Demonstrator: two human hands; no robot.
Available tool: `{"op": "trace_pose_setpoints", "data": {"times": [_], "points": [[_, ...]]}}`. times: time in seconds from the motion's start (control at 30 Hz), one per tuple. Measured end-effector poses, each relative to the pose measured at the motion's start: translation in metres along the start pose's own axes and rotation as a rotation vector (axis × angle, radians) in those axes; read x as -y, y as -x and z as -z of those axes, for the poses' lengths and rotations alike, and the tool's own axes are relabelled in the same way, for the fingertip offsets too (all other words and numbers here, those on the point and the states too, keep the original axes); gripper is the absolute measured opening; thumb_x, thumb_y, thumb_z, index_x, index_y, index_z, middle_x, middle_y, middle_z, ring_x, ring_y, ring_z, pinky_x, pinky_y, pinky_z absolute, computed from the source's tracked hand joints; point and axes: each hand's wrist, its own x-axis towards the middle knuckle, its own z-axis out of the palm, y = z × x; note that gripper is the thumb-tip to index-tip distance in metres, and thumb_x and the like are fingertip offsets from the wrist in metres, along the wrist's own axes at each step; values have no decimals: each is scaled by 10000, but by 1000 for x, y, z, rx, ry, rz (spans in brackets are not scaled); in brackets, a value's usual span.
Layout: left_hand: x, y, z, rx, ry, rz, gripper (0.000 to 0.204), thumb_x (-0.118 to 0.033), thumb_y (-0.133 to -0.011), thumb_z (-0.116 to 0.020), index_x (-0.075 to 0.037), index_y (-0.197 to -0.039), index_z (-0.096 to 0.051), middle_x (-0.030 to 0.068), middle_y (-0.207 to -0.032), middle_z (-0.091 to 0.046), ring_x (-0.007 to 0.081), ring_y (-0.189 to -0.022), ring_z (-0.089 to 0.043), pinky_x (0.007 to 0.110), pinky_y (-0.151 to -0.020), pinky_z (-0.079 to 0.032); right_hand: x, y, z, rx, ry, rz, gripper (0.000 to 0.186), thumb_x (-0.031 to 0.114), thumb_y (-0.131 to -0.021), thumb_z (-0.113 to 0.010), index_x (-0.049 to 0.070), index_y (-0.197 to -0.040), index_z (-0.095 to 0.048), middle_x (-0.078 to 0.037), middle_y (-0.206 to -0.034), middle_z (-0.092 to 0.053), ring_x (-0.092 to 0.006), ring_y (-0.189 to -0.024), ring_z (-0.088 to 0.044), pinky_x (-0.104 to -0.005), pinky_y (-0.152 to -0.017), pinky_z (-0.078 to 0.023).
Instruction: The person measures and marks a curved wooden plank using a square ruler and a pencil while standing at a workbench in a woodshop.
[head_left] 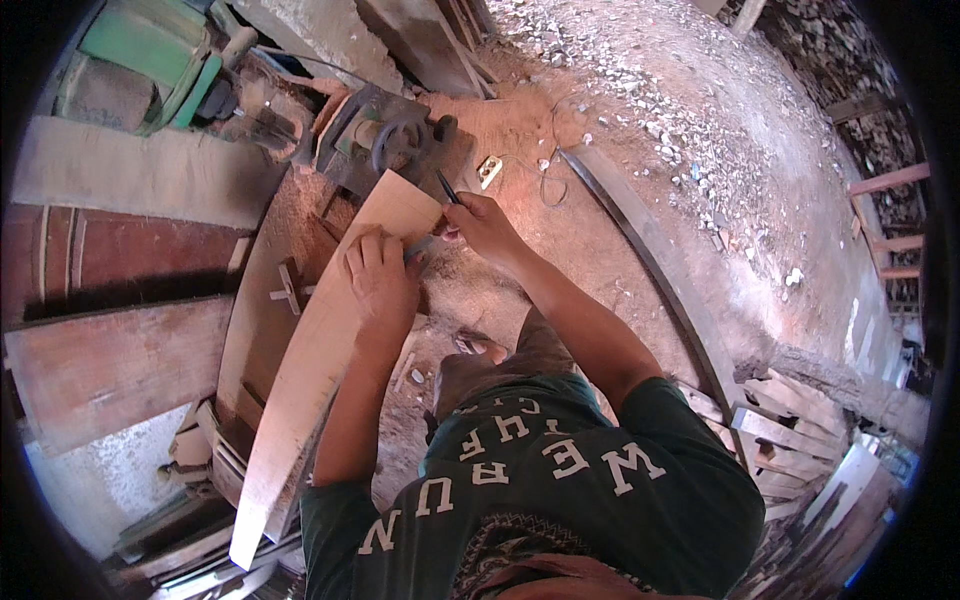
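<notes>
- The pale board [320,330], seemingly already sawn to shape, runs from eleven o'clock towards seven.
- The person's left hand [381,275] lies on it, fingers slightly parted; any thumb grip cannot be told.
- The right hand [482,232] pinches a dark pen [447,187] near the board's eleven-o'clock end; marking seems unfinished.

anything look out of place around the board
Yes: what looks like a pale power strip lies on the dusty ground beyond the right hand, with a thin cord looping loosely beside it. Electrical sockets seem odd in that dust.
</notes>
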Motion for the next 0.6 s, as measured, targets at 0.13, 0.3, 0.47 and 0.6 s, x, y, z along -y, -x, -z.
{"op": "trace_pose_setpoints", "data": {"times": [0.13, 0.3, 0.47, 0.6], "points": [[-9, -6, 1, 20, 6, 63, 398, -206, -798, -809, -29, -1120, -657, 180, -1298, -580, 397, -1214, -514, 527, -1052, -406, -5, -11, 8, 43, 2, -65, 270, 226, -1073, -543, -4, -1064, -685, -76, -952, -732, -123, -847, -686, -282, -775, -563], [-23, -9, 13, 47, -29, 118, 388, -174, -813, -777, -5, -1131, -632, 210, -1335, -567, 416, -1239, -519, 541, -1061, -407, 3, -18, 16, 195, -5, -107, 284, 240, -1074, -552, -5, -1109, -691, -66, -983, -732, -118, -865, -676, -282, -788, -557], [-32, -6, 4, 28, -158, 166, 367, -201, -824, -767, -7, -1093, -609, 223, -1355, -556, 416, -1242, -525, 533, -1055, -416, 5, -29, 23, 310, 53, -139, 301, 259, -1073, -570, -5, -1158, -688, -67, -1016, -738, -121, -900, -679, -290, -810, -555], [-27, -5, -4, 30, -150, 175, 398, -219, -853, -767, -5, -1140, -594, 212, -1324, -538, 421, -1238, -511, 546, -1027, -428, -6, -37, 30, 341, 49, -75, 296, 276, -1058, -597, -8, -1065, -678, -52, -916, -712, -116, -807, -659, -287, -750, -552]]}}
